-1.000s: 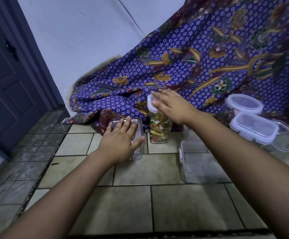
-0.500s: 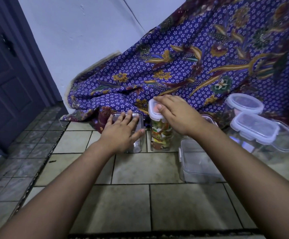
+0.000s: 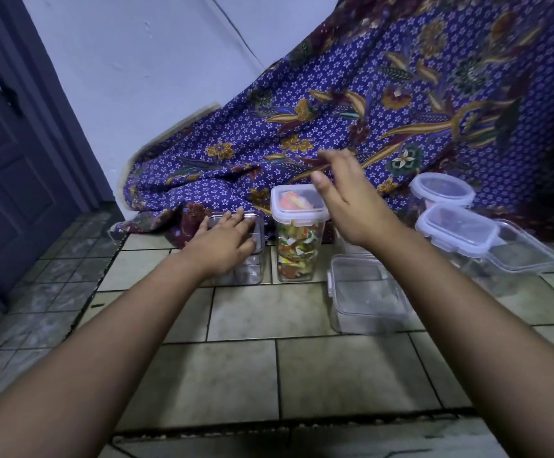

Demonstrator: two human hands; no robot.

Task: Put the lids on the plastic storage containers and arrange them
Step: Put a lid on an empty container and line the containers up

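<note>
My left hand (image 3: 226, 241) hides most of the clear container (image 3: 252, 256) at centre frame; right fingers (image 3: 330, 160) motion-blurred.

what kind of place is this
Probably a room in a home, worked at floor level: a tiled floor, a dark panelled door at left, and a patterned blue cloth draped behind the storage containers.
</note>
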